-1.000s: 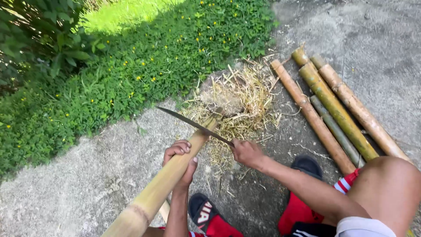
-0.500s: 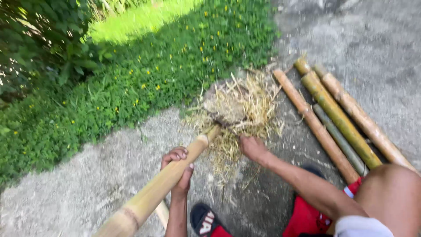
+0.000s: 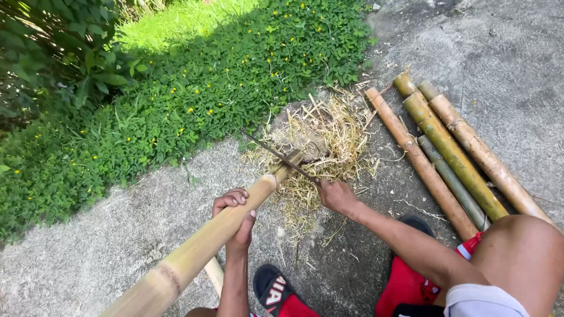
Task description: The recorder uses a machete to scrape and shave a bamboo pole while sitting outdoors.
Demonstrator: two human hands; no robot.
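My left hand (image 3: 236, 212) grips a long pale bamboo pole (image 3: 200, 252) that slants from the lower left up to its far end on the ground. My right hand (image 3: 337, 196) holds the handle of a long dark blade (image 3: 276, 155). The blade lies across the pole's tip, over a pile of straw-coloured bamboo shavings (image 3: 326, 149). My right forearm reaches in from the lower right, beside my bent knee (image 3: 523, 252).
Several cut bamboo poles (image 3: 446, 152) lie side by side on the concrete at the right. A bed of low green plants with small yellow flowers (image 3: 176, 100) borders the concrete on the left. My foot in a black sandal (image 3: 275, 289) rests below the pole.
The blade was raised above the pole a second ago, dropped out of sight into the shavings, and now rests across the pole's tip. My left hand kept its grip.
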